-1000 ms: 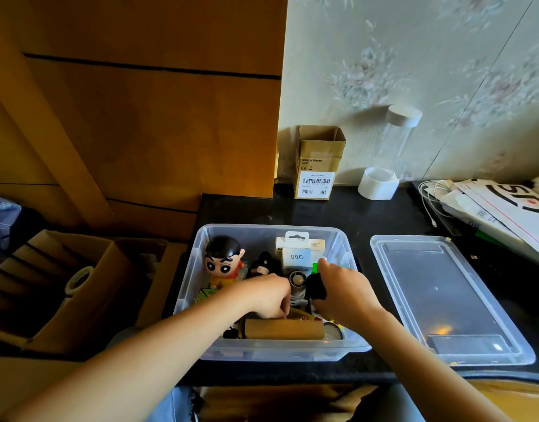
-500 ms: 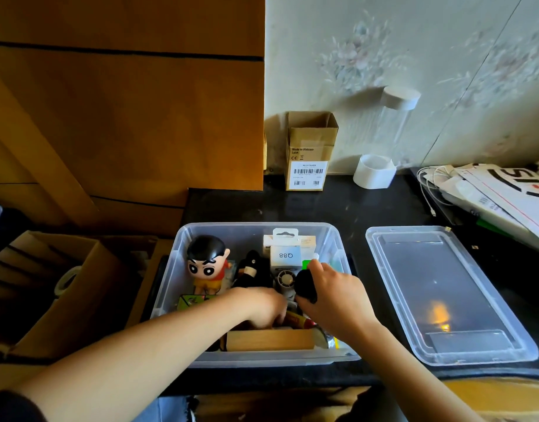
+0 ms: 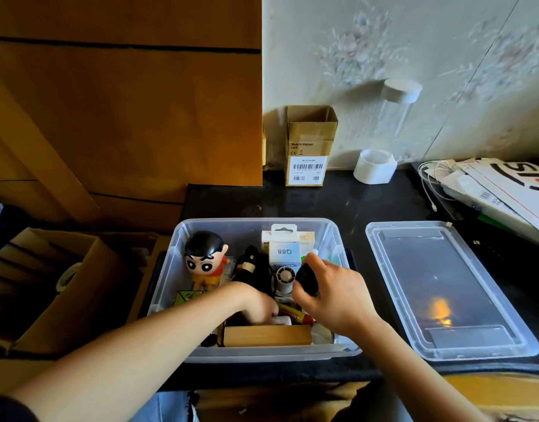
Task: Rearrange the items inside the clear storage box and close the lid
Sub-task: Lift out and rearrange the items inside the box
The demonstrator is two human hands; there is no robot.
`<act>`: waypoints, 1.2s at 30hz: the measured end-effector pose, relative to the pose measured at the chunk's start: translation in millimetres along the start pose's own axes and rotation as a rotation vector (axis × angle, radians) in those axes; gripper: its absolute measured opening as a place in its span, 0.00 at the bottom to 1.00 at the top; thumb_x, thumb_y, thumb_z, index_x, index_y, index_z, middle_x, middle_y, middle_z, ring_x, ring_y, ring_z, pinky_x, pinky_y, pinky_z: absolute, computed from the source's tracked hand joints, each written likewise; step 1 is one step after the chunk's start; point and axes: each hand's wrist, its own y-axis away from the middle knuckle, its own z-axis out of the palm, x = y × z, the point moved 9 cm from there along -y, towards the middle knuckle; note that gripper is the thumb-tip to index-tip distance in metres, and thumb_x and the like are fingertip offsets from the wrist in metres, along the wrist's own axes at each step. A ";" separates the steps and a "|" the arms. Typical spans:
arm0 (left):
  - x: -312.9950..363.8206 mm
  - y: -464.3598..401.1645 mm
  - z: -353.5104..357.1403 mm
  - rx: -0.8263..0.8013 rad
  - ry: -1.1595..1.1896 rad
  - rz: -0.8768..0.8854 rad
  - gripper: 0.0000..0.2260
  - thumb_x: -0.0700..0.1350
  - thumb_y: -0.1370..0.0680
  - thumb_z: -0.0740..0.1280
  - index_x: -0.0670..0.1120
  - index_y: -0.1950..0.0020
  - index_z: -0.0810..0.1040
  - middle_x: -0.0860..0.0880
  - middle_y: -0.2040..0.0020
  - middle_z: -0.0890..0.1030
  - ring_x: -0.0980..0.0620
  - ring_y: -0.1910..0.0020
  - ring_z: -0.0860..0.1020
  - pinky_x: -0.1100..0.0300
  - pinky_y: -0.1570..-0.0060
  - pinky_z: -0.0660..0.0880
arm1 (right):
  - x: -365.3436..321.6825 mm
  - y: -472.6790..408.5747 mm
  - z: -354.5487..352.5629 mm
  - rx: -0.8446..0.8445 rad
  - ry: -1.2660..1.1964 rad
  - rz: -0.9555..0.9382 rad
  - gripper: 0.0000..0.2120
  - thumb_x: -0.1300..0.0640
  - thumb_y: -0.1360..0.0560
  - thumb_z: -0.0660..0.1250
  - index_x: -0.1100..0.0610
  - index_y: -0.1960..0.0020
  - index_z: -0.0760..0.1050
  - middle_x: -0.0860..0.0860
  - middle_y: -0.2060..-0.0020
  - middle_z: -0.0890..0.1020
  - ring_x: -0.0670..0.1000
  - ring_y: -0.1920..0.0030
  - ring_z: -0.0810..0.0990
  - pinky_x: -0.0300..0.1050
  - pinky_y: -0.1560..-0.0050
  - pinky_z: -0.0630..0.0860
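Observation:
The clear storage box [image 3: 177,260] stands open on the black counter, full of small items. Inside are a cartoon boy figurine [image 3: 205,258], a black plush toy [image 3: 250,266], a white mini-fan box [image 3: 284,254] and a wooden block [image 3: 266,335] along the near wall. My right hand [image 3: 332,295] grips a small black rounded object [image 3: 306,278] above the box's right side. My left hand [image 3: 256,304] reaches down among the items behind the wooden block, fingers curled and hidden; what it touches is unclear. The clear lid [image 3: 445,287] lies flat to the right of the box.
A small cardboard carton [image 3: 309,147] and a clear tube on a white base [image 3: 376,166] stand against the floral wall. White cables and flat packages [image 3: 490,187] pile at the far right. An open cardboard box [image 3: 49,284] sits low on the left.
The view has shifted slightly. My left hand has dug a little deeper behind the wooden block; my right hand still holds the black object in about the same place.

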 end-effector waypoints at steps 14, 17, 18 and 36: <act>-2.4 29.4 -23.6 0.289 0.038 0.079 0.12 0.48 0.20 0.62 0.41 0.42 0.72 0.41 0.45 0.77 0.49 0.57 0.71 0.57 0.59 0.67 | 4.3 -0.8 6.5 -0.102 -0.031 0.042 0.11 0.43 0.30 0.61 0.50 0.60 0.67 0.44 0.71 0.70 0.47 0.73 0.69 0.34 0.73 0.61; -2.6 37.5 -26.6 0.325 0.086 0.122 0.14 0.48 0.21 0.65 0.44 0.39 0.72 0.44 0.42 0.77 0.50 0.53 0.73 0.57 0.55 0.72 | 2.6 -2.0 7.8 -0.167 -0.016 0.029 0.06 0.51 0.31 0.63 0.51 0.63 0.68 0.44 0.70 0.69 0.47 0.71 0.69 0.35 0.73 0.62; -2.8 39.5 -27.7 0.337 0.113 0.141 0.15 0.48 0.22 0.65 0.44 0.37 0.72 0.45 0.41 0.77 0.49 0.50 0.74 0.55 0.50 0.73 | 1.1 -2.3 9.7 -0.205 -0.003 0.013 0.05 0.53 0.31 0.63 0.51 0.64 0.68 0.44 0.69 0.70 0.48 0.70 0.71 0.37 0.72 0.64; -49.4 75.3 -32.5 0.664 0.350 0.180 0.13 0.52 0.24 0.67 0.51 0.42 0.71 0.53 0.51 0.78 0.55 0.54 0.76 0.58 0.54 0.74 | -4.4 -1.5 23.8 -0.494 0.345 0.135 0.15 0.56 0.27 0.61 0.55 0.70 0.62 0.48 0.73 0.67 0.50 0.68 0.69 0.36 0.73 0.61</act>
